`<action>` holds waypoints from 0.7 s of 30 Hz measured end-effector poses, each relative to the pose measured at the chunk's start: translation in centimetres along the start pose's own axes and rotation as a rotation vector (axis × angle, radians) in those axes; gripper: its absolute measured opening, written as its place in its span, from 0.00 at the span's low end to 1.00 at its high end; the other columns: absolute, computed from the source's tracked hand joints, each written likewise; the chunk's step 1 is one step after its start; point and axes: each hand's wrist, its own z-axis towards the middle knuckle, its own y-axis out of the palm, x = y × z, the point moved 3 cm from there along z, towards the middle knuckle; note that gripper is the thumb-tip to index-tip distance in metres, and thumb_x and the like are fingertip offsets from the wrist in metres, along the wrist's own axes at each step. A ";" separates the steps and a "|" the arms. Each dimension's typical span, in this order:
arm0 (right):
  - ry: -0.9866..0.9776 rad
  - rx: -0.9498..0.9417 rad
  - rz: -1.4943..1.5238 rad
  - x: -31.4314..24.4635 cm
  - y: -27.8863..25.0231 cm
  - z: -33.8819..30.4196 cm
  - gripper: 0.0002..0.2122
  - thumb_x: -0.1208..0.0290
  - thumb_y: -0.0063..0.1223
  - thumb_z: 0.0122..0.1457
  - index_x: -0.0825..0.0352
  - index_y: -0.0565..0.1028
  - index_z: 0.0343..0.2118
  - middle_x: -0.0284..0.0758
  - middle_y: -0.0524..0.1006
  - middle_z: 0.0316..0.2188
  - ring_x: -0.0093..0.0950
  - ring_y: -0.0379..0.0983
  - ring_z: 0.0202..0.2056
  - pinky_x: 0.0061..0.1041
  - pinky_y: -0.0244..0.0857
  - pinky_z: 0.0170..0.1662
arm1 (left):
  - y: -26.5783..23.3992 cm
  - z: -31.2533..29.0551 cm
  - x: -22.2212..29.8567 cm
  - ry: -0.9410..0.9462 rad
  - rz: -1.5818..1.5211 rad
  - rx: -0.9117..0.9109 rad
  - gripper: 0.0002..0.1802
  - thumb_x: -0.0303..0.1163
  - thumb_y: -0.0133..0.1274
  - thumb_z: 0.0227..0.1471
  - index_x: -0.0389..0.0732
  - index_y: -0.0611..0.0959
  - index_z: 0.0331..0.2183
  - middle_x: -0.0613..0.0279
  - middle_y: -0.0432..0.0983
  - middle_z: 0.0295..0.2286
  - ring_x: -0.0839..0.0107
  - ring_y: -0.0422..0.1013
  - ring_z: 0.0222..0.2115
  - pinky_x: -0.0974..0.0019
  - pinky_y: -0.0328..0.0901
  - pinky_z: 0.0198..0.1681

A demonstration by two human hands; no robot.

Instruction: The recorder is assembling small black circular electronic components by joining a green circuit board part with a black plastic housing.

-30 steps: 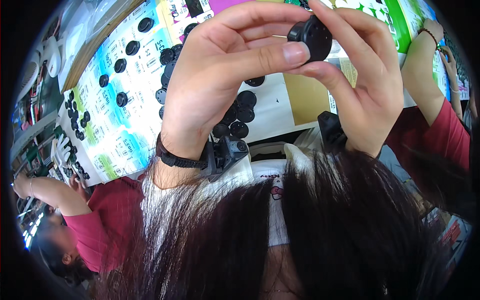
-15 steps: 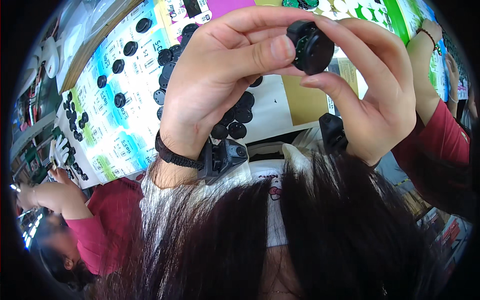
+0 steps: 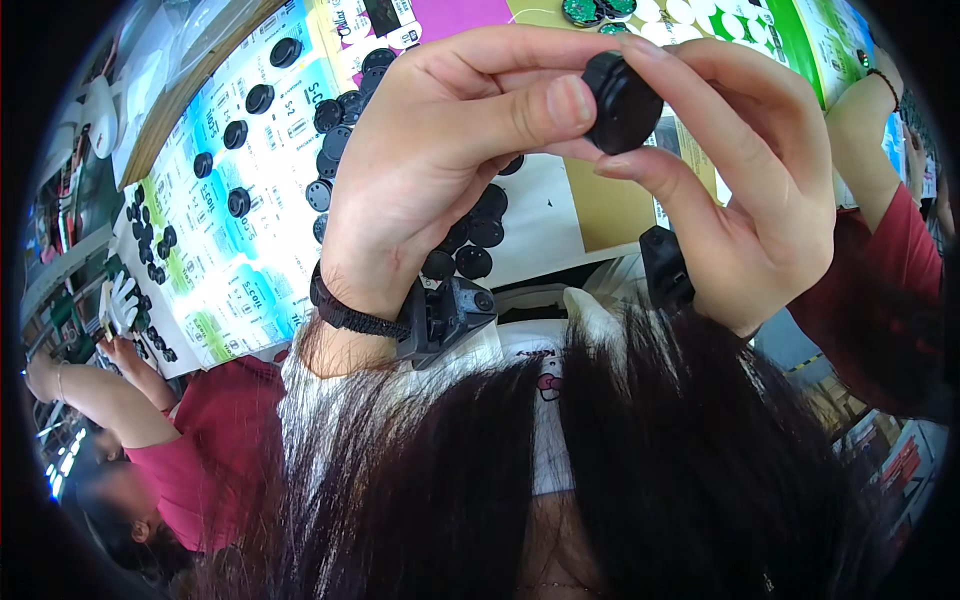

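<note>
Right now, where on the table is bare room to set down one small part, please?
Bare: the white strip between the black discs beside the left hand and the gold panel; also the printed sheet, below the lowest spaced disc. Crowded: either side of the left hand, and the far left edge with its small black parts.

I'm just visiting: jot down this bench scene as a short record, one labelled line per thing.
Left hand: pinches a black round part
Right hand: fingertips at that part's edge; firmness of hold unclear
Left on bench: five spaced black parts on printed sheets
Picture's top edge: green-faced discs
Nearby: red sleeves on both sides
</note>
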 end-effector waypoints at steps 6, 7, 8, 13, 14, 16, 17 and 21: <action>-0.065 -0.002 -0.031 0.3 0.5 -0.2 0.22 0.83 0.60 0.32 0.70 0.74 0.37 0.36 0.69 0.34 0.27 0.68 0.34 0.21 0.64 0.36 | -0.2 -0.6 0.1 0.037 0.053 0.072 0.25 0.39 0.50 0.48 0.30 0.70 0.43 0.53 0.70 0.38 0.68 0.68 0.39 0.67 0.64 0.43; -0.067 0.012 -0.043 0.4 0.9 -0.4 0.22 0.83 0.60 0.32 0.70 0.74 0.37 0.36 0.69 0.34 0.28 0.68 0.34 0.21 0.64 0.36 | 0.0 -1.0 0.2 0.033 0.098 0.123 0.23 0.36 0.49 0.49 0.29 0.70 0.43 0.53 0.71 0.37 0.68 0.69 0.38 0.68 0.64 0.42; -0.064 0.023 -0.071 0.4 0.9 -0.4 0.22 0.84 0.60 0.32 0.70 0.74 0.37 0.36 0.69 0.33 0.28 0.68 0.34 0.21 0.64 0.36 | 0.3 -1.1 0.4 0.030 0.135 0.160 0.20 0.33 0.49 0.50 0.29 0.70 0.43 0.52 0.71 0.37 0.68 0.69 0.38 0.69 0.65 0.41; 0.113 0.108 0.086 0.0 2.1 -0.6 0.21 0.85 0.56 0.37 0.73 0.72 0.40 0.40 0.69 0.39 0.29 0.68 0.39 0.22 0.65 0.38 | 1.8 -1.2 0.9 0.176 0.462 0.330 0.12 0.21 0.45 0.49 0.27 0.72 0.39 0.53 0.73 0.32 0.70 0.71 0.33 0.73 0.66 0.36; 0.189 0.125 0.170 -0.1 2.5 -0.4 0.20 0.86 0.55 0.39 0.74 0.71 0.41 0.41 0.69 0.40 0.30 0.68 0.40 0.22 0.65 0.39 | 1.7 -1.1 1.0 0.202 0.523 0.340 0.11 0.19 0.45 0.49 0.27 0.72 0.38 0.53 0.74 0.31 0.71 0.71 0.32 0.74 0.66 0.35; 0.523 0.210 0.685 0.8 3.9 -1.4 0.18 0.85 0.52 0.44 0.75 0.68 0.42 0.41 0.69 0.40 0.29 0.69 0.39 0.21 0.65 0.40 | 1.2 -0.9 0.8 0.244 0.590 0.337 0.11 0.19 0.45 0.48 0.28 0.73 0.37 0.53 0.73 0.30 0.70 0.71 0.32 0.73 0.66 0.35; 0.599 0.182 0.722 0.8 4.1 -1.2 0.17 0.85 0.53 0.45 0.74 0.69 0.41 0.39 0.70 0.36 0.27 0.69 0.37 0.20 0.65 0.39 | 1.1 -0.9 0.8 0.250 0.615 0.341 0.11 0.20 0.45 0.48 0.29 0.73 0.37 0.53 0.73 0.30 0.69 0.71 0.31 0.72 0.66 0.35; 0.741 0.147 0.816 1.8 5.3 -2.2 0.16 0.84 0.50 0.47 0.75 0.67 0.42 0.40 0.70 0.40 0.26 0.69 0.40 0.20 0.65 0.40 | 0.8 -0.4 0.8 0.161 0.560 0.289 0.11 0.21 0.45 0.47 0.31 0.74 0.36 0.52 0.73 0.28 0.67 0.71 0.31 0.70 0.65 0.33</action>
